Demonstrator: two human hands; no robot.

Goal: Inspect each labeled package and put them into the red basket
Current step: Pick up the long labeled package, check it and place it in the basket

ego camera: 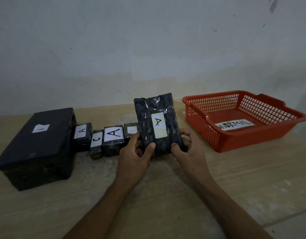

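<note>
Nearest, both forearms reach forward over the wooden table [235, 178]. The left hand [135, 156] and the right hand [186, 149] together hold one black-wrapped package [157, 125] upright by its lower end: each thumb presses on the front face near a bottom corner while the other fingers curl round behind it. Its long axis runs up and slightly away from the person, and its white label [159, 124], marked A, faces the camera, so this looks like the inspection step. The red basket [209, 135] sits to the right of the package and a little farther back, with a paper reading "NORMAL" [235, 125] on its floor; no package lies in it yet. The right hand is the nearer one to it, so the carry would go rightward over the basket's near-left rim. To the left of the held package, a row of four small packages waits, labelled A [132, 130], A [113, 135], C [96, 139] and A [82, 131], ending at the large black box [36, 144] at the far left.
</note>
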